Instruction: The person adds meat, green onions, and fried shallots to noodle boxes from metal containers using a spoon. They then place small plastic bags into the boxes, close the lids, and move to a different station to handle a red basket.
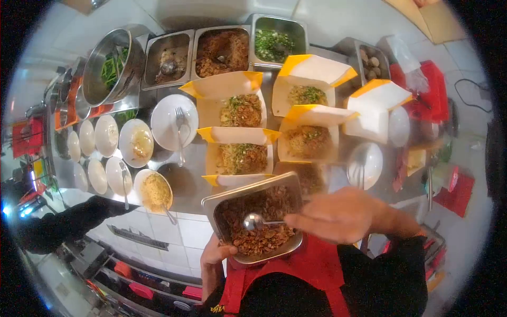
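My left hand (214, 259) holds a steel tray (288, 182) of brown fried bits from below, close to my chest. My right hand (338, 214) grips a metal spoon (256, 222) whose bowl rests in the tray's filling. Just beyond the tray, on the steel counter (193, 182), stand several open white takeaway boxes with yellow edges; the nearest box (237, 158) holds noodles with green garnish.
White bowls (105, 134) and a plate with a fork (177, 124) sit at left, one bowl with noodles (154, 191). Steel trays of toppings (222, 50) and a large pot (111, 66) line the back. Another person's dark sleeve (63, 224) reaches in at lower left.
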Demonstrator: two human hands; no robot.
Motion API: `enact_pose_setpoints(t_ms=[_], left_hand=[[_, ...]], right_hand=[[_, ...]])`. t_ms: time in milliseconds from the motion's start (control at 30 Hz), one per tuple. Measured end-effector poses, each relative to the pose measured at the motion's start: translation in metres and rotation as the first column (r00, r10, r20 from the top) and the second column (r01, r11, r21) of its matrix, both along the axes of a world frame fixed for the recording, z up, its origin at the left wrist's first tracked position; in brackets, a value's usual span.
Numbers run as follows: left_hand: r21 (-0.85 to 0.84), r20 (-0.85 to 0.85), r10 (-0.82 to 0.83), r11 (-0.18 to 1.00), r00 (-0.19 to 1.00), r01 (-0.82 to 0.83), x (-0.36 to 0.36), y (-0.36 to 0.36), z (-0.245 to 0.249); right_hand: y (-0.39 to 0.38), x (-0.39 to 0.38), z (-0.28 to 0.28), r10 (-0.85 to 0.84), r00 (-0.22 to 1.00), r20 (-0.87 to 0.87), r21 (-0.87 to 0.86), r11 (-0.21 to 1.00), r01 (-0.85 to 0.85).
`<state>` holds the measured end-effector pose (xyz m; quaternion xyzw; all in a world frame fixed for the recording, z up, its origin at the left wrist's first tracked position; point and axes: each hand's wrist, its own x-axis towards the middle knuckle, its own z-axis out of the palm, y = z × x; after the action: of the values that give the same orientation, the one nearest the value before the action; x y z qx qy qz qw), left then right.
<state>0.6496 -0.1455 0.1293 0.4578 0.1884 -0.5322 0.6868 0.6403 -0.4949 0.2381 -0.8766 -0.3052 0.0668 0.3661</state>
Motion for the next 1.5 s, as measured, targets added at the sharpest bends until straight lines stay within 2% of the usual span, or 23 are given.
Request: enact_pose_setpoints(t_ms=[33, 100, 133, 167, 233, 300, 367, 433, 567, 600, 633, 667, 733, 900, 967, 1133, 1200, 1300, 1367, 1400, 1433, 1467, 1500], left_hand=[[0.007, 0.063, -0.037, 0.999, 0.997, 0.037, -0.004, 0.0, -0.008], [0.034, 0.051, -0.039, 0.999, 0.998, 0.037, -0.007, -0.007, -0.005], [0.059, 0.041, -0.028, 0.998, 0.999, 0.025, -0.006, -0.018, -0.001], [0.016, -0.008, 0.111, 0.994, 0.994, -0.111, -0.011, -0.034, 0.013], [0.012, 0.003, 0.108, 0.994, 0.994, -0.108, -0.01, -0.05, 0.02], [0.017, 0.008, 0.111, 0.994, 0.994, -0.111, -0.011, -0.059, 0.019], [-0.106, -0.035, 0.183, 0.977, 0.982, -0.186, -0.017, -0.063, 0.014], [-0.079, -0.033, 0.173, 0.981, 0.984, -0.175, -0.018, -0.071, 0.017], [-0.11, 0.1, 0.102, 0.99, 0.99, -0.091, -0.02, -0.074, 0.002], [-0.13, 0.147, 0.08, 0.99, 0.986, -0.06, -0.02, -0.074, -0.001], [-0.141, 0.064, 0.132, 0.982, 0.989, -0.122, -0.022, -0.075, 0.006], [-0.144, 0.068, 0.133, 0.982, 0.989, -0.122, -0.023, -0.076, 0.008], [-0.207, -0.006, 0.191, 0.96, 0.982, -0.188, -0.025, -0.076, 0.01], [-0.203, 0.017, 0.163, 0.967, 0.986, -0.156, -0.019, -0.07, -0.002], [-0.222, 0.034, 0.135, 0.967, 0.99, -0.125, -0.021, -0.067, -0.011], [-0.174, 0.064, 0.21, 0.965, 0.976, -0.197, -0.021, -0.064, -0.002], [-0.101, 0.066, 0.241, 0.967, 0.968, -0.234, -0.026, -0.059, 0.002], [0.014, 0.116, 0.281, 0.959, 0.953, -0.284, -0.033, -0.039, -0.009], [0.091, 0.106, 0.322, 0.939, 0.941, -0.332, -0.037, -0.036, -0.005], [0.098, 0.101, 0.32, 0.939, 0.942, -0.33, -0.039, -0.024, -0.013], [0.071, 0.142, 0.284, 0.953, 0.948, -0.295, -0.042, -0.005, -0.028], [0.045, 0.184, 0.248, 0.965, 0.951, -0.26, -0.039, -0.005, -0.028], [0.008, 0.181, 0.284, 0.957, 0.942, -0.29, -0.04, -0.009, -0.026]], right_hand=[[0.007, -0.01, -0.005, -0.01, 1.0, 0.005, -0.004, 1.0, 0.01], [0.025, -0.028, -0.028, -0.073, 0.952, 0.296, -0.208, 0.968, 0.139], [0.03, -0.035, -0.031, -0.085, 0.95, 0.301, -0.214, 0.965, 0.154], [0.033, -0.041, -0.032, -0.137, 0.969, 0.207, -0.151, 0.974, 0.17], [0.044, -0.052, -0.047, -0.228, 0.971, 0.077, -0.009, 0.973, 0.229], [0.047, -0.058, -0.044, -0.26, 0.966, 0.002, -0.008, 0.966, 0.26], [0.047, -0.062, -0.047, -0.276, 0.957, -0.089, -0.004, 0.961, 0.277], [0.045, -0.06, -0.059, -0.444, 0.883, -0.151, 0.192, 0.863, 0.467], [0.031, -0.062, -0.042, -0.488, 0.804, -0.34, 0.231, 0.785, 0.574], [0.026, -0.063, -0.04, -0.497, 0.725, -0.478, 0.202, 0.74, 0.641], [0.024, -0.065, -0.038, -0.493, 0.624, -0.606, 0.161, 0.692, 0.704], [0.021, -0.067, -0.036, -0.495, 0.627, -0.602, 0.162, 0.693, 0.703], [0.017, -0.07, -0.031, -0.506, 0.56, -0.656, 0.206, 0.594, 0.778], [0.005, -0.073, -0.026, -0.485, 0.492, -0.723, 0.267, 0.461, 0.846], [-0.003, -0.069, -0.018, -0.391, 0.327, -0.86, 0.195, 0.339, 0.92], [-0.036, -0.059, -0.012, -0.361, 0.328, -0.873, 0.279, 0.181, 0.943], [-0.056, -0.05, -0.006, -0.412, 0.326, -0.851, 0.327, 0.07, 0.942], [-0.091, -0.032, -0.016, -0.549, 0.325, -0.77, 0.344, 0.073, 0.936], [-0.111, -0.019, -0.027, -0.761, 0.31, -0.57, 0.299, 0.159, 0.941], [-0.122, -0.014, -0.042, -0.758, 0.305, -0.577, 0.293, 0.156, 0.943], [-0.133, -0.009, -0.064, -0.864, 0.419, -0.281, 0.27, 0.348, 0.898], [-0.138, -0.007, -0.076, -0.854, 0.519, 0.038, 0.184, 0.517, 0.836], [-0.141, -0.007, -0.081, -0.854, 0.52, 0.028, 0.184, 0.515, 0.837]])
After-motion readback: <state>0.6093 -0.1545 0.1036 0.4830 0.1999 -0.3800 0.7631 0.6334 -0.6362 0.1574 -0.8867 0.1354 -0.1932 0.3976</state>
